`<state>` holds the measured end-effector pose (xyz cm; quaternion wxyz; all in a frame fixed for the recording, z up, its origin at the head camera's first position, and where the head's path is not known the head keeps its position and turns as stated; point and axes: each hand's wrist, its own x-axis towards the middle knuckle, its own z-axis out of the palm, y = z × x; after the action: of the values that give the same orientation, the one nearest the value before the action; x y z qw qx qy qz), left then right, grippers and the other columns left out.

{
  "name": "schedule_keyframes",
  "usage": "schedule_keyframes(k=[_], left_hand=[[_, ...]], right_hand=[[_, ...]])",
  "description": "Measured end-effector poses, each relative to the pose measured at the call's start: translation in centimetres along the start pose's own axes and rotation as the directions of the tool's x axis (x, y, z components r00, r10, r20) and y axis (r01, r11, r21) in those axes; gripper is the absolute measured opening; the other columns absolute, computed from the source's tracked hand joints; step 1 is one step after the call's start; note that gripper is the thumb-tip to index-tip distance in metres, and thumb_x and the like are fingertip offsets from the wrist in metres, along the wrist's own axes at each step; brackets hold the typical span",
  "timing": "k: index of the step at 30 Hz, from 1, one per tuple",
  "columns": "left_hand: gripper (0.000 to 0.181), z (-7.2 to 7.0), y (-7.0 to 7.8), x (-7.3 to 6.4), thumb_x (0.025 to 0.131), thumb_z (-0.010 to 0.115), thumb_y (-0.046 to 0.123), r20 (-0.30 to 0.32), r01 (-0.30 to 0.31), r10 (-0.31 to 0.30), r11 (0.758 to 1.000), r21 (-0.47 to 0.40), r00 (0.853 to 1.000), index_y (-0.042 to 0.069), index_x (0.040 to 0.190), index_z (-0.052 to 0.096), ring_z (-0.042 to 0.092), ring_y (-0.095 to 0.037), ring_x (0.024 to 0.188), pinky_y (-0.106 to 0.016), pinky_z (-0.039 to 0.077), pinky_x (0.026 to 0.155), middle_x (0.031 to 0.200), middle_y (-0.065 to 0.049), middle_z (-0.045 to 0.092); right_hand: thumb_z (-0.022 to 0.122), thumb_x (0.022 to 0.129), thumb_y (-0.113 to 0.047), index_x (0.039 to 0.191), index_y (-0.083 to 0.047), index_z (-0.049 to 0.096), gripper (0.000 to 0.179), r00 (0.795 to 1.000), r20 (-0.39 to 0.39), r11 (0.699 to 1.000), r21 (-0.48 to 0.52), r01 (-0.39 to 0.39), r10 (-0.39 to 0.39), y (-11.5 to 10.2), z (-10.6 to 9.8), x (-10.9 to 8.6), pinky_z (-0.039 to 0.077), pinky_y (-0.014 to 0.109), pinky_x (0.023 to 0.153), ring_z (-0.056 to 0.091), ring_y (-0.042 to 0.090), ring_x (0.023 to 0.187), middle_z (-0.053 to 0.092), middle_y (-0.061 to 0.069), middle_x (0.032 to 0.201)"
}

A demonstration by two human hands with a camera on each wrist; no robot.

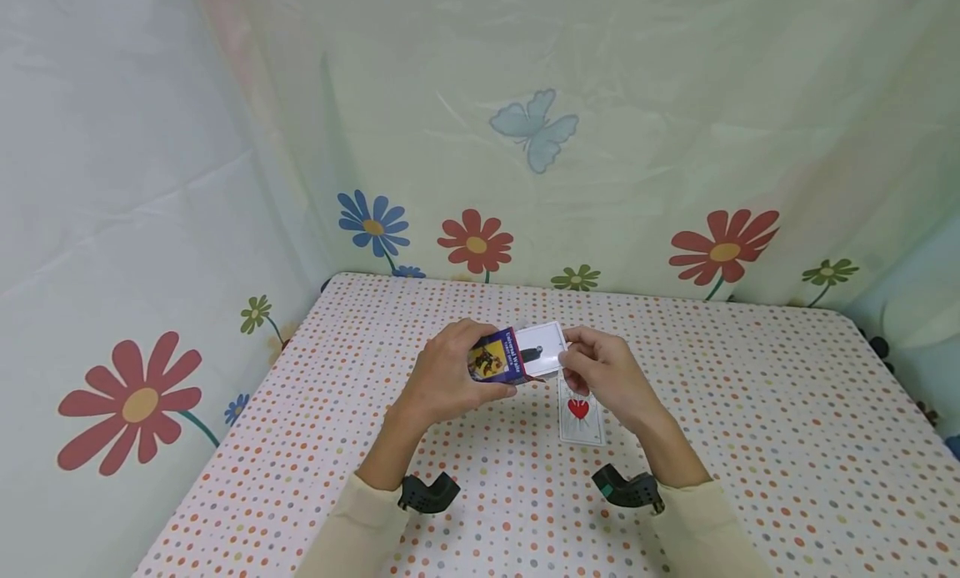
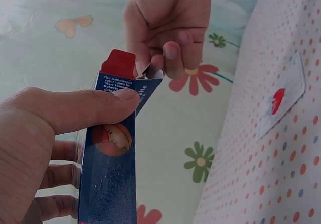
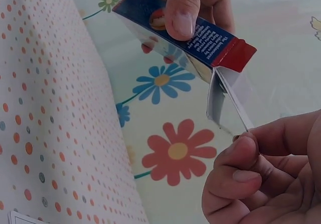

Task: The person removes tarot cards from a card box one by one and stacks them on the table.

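My left hand [image 1: 444, 371] grips a dark blue tarot card box [image 1: 489, 358] above the table, thumb along one narrow side. Its red end flap [image 3: 239, 57] stands open toward the right hand. A white-bordered card [image 1: 546, 338] with a dark figure sticks partly out of that open end. Thumb and fingers of my right hand [image 1: 613, 376] pinch the card's outer edge. Below the right hand, a second card [image 1: 579, 428] lies face up on the table, showing a red heart pierced by swords; its top is overlapped by the hand in the head view.
A dotted cloth covers the table [image 1: 750, 428]. Behind it and at the left hang pale curtains [image 1: 630, 161] printed with flowers and a butterfly. Black wrist cameras [image 1: 429, 493] sit on both wrists above the cloth.
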<state>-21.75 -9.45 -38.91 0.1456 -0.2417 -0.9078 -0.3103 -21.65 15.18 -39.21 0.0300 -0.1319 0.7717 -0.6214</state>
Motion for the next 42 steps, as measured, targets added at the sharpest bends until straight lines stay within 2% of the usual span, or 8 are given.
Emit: schedule_keyframes(k=[10,18,24,33,42], left_hand=[[0.074,-0.2,0.2,0.0,0.069,0.094,0.039,0.006,-0.001,0.001,1.0,0.012,1.0,0.011,0.13,0.063,0.06,-0.017,0.101,-0.033,0.054,0.084,0.118,-0.002,0.066],[0.075,-0.2,0.2,0.0,0.07,0.093,0.041,0.011,0.006,-0.007,1.0,0.02,1.0,0.011,0.131,0.062,0.06,-0.017,0.101,-0.033,0.054,0.084,0.119,-0.003,0.066],[0.077,-0.2,0.2,0.0,0.07,0.093,0.042,0.013,0.019,-0.019,1.0,0.022,1.0,0.011,0.132,0.061,0.06,-0.018,0.103,-0.034,0.054,0.085,0.121,-0.003,0.065],[0.075,-0.1,0.1,0.1,0.069,0.094,0.04,0.002,0.014,-0.014,1.0,0.005,1.0,0.011,0.13,0.062,0.06,-0.017,0.101,-0.033,0.054,0.083,0.119,-0.003,0.065],[0.076,-0.2,0.1,0.0,0.07,0.094,0.041,-0.003,0.027,-0.027,1.0,-0.001,1.0,0.01,0.131,0.062,0.06,-0.018,0.102,-0.033,0.054,0.083,0.12,-0.004,0.064]], right_hand=[[0.056,0.101,-0.002,0.131,0.012,0.057,0.033,0.998,-0.06,0.999,-0.042,0.028,-0.03,0.3,-0.2,0.0,0.044,0.024,0.054,0.05,0.015,0.062,0.056,0.015,0.078],[0.057,0.101,-0.003,0.128,0.009,0.063,0.031,0.987,-0.151,0.996,-0.082,0.036,-0.048,0.8,0.0,0.2,0.046,0.023,0.056,0.052,0.017,0.065,0.059,0.015,0.078],[0.057,0.101,-0.005,0.125,0.006,0.067,0.028,0.976,-0.213,0.996,-0.077,0.034,-0.05,1.0,-0.2,0.4,0.045,0.022,0.056,0.051,0.016,0.064,0.059,0.016,0.078],[0.06,0.1,-0.006,0.119,0.005,0.068,0.024,0.968,-0.249,0.998,-0.055,0.03,-0.043,0.9,-0.3,0.6,0.048,0.022,0.057,0.053,0.015,0.066,0.06,0.017,0.08],[0.062,0.1,-0.007,0.119,0.001,0.068,0.022,0.936,-0.349,0.999,-0.041,0.035,-0.047,1.2,0.7,0.6,0.048,0.021,0.055,0.056,0.014,0.064,0.062,0.016,0.083]])
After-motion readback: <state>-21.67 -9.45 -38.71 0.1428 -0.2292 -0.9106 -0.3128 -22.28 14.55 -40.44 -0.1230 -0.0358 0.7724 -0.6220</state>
